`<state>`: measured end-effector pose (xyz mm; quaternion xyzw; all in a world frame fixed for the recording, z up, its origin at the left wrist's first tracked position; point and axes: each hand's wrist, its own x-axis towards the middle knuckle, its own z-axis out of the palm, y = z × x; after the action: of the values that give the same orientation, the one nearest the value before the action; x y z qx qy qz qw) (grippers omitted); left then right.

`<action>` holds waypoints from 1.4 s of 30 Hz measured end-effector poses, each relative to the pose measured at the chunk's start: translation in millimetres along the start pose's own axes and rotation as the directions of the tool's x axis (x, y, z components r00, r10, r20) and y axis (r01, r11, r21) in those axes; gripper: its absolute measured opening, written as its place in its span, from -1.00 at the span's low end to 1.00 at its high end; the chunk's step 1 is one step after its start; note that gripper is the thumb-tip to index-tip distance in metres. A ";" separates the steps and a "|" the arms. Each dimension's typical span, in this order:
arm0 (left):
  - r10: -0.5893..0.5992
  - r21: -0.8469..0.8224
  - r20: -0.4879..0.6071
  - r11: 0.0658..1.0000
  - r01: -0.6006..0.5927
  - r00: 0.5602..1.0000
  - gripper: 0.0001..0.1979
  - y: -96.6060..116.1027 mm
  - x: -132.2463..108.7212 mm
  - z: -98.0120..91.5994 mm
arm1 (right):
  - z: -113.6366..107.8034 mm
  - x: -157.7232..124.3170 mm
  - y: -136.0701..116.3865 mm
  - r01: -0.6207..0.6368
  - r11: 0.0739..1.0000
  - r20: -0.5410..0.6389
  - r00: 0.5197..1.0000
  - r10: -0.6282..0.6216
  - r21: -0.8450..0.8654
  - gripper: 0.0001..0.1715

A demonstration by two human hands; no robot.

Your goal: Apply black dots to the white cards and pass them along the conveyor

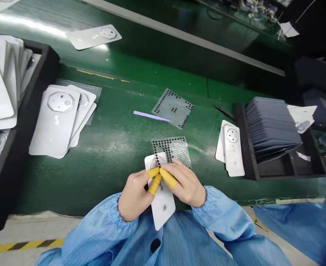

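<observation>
In the head view, my left hand (136, 194) and my right hand (187, 183) meet fingertip to fingertip, with yellow finger cots on the digits. Both are closed in a pinch at the lower left corner of a clear sheet of black dots (181, 146). A column of its dots runs down to my fingertips; whether a single dot is between them is hidden. Beneath the hands lies a white phone-shaped card (163, 210), tilted, its printed camera ring partly covered by the sheet. Beyond them, purple tweezers (150, 116) rest with their tip on a second dotted sheet (167, 101).
White cards (54, 127) are stacked at left, beside a black tray (48, 55) full of cards. More cards (234, 155) lie at right next to a black box (276, 170) holding dark sleeves (274, 123). One card (93, 37) lies farther back. A blue sleeve (293, 221) shows at right.
</observation>
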<state>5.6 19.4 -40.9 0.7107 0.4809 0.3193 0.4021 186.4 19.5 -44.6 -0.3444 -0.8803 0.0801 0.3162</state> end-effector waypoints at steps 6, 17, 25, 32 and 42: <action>-0.030 0.061 0.030 0.998 0.028 0.999 -0.81 -6.6 2.8 -1.0 | 22.3 -0.9 9.0 -0.273 0.877 -0.035 0.950 0.311 0.396 -0.80; -0.096 0.091 0.081 0.992 0.088 0.992 -0.72 -16.2 6.8 -0.9 | 29.9 3.6 5.8 -0.474 0.662 0.029 0.824 0.565 0.580 -0.91; -0.201 -0.166 0.055 0.964 0.207 0.978 -0.60 -19.1 -11.1 -31.8 | 24.1 1.0 16.3 -0.435 0.805 -0.145 0.838 0.525 0.403 -0.85; -0.258 -0.417 -0.038 0.882 0.219 0.965 -0.45 14.9 -15.5 -35.0 | 1.4 21.2 -11.6 -0.194 0.969 -0.229 0.947 0.225 0.151 -0.60; -0.108 -0.203 -0.218 0.977 0.063 0.970 -0.79 23.6 -13.8 -20.2 | -9.0 24.1 -30.9 -0.092 0.990 -0.091 0.992 0.083 -0.106 -0.65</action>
<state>-5.9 6.7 -11.5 0.6050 0.5207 0.4264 0.4255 161.1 11.5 -14.3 -0.4027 -0.8530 0.0303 0.3305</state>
